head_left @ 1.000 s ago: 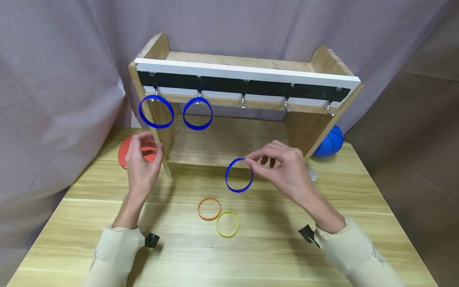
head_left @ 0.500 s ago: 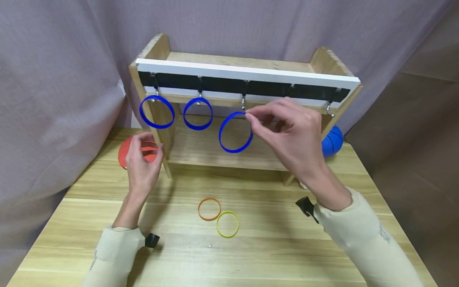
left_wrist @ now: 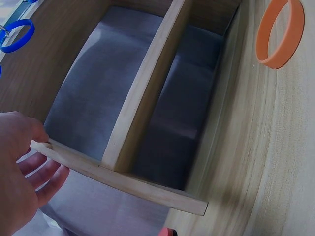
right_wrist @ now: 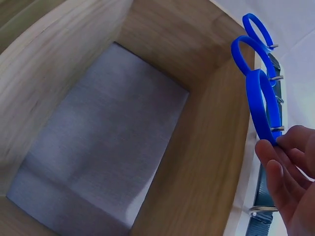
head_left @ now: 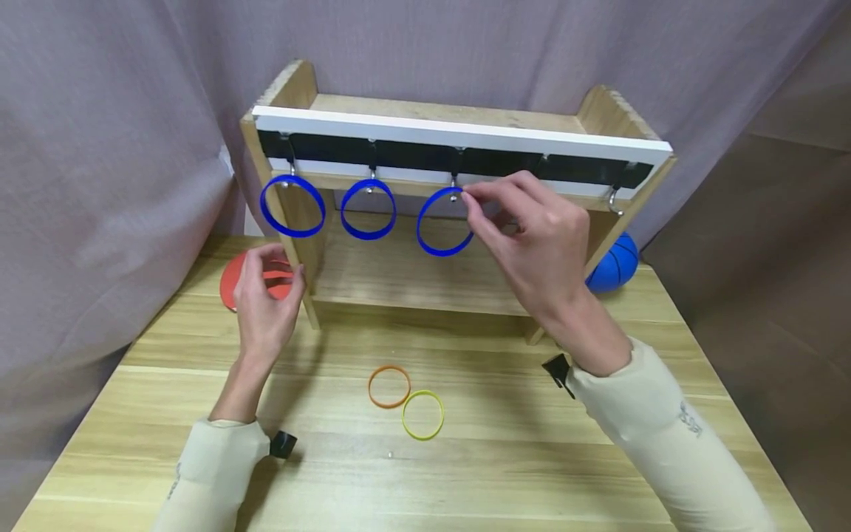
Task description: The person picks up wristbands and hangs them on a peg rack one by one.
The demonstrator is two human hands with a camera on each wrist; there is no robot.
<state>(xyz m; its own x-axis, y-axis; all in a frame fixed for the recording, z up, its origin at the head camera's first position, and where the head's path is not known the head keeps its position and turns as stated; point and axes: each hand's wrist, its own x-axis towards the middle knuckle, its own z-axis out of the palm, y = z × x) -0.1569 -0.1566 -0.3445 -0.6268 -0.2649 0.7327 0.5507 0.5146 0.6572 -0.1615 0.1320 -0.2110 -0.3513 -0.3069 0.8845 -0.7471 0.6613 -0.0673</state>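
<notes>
My right hand [head_left: 538, 236] pinches a blue silicone wristband [head_left: 425, 240] by its upper right edge. That band is at the middle hook [head_left: 453, 193]; in the right wrist view the hook tip passes through the ring [right_wrist: 256, 101]. Two more blue wristbands hang from the hooks on the left, the outer one [head_left: 267, 214] and its neighbour [head_left: 343, 222]. My left hand [head_left: 266, 303] grips the front edge of the left side panel of the wooden shelf [head_left: 425, 281], thumb and fingers on opposite faces. An orange wristband [head_left: 370, 391] and a yellow wristband [head_left: 423, 438] lie side by side on the table.
The hooks are fixed along a black and white rail [head_left: 505, 159] across the shelf front. A bare hook [head_left: 614, 203] is at the far right. A red disc [head_left: 229, 284] lies behind my left hand, and a blue ball [head_left: 614, 266] sits right of the shelf.
My right hand has raised the blue wristband from low in front of the shelf to the middle hook, which now reaches inside the ring. The left hand has stayed in place.
</notes>
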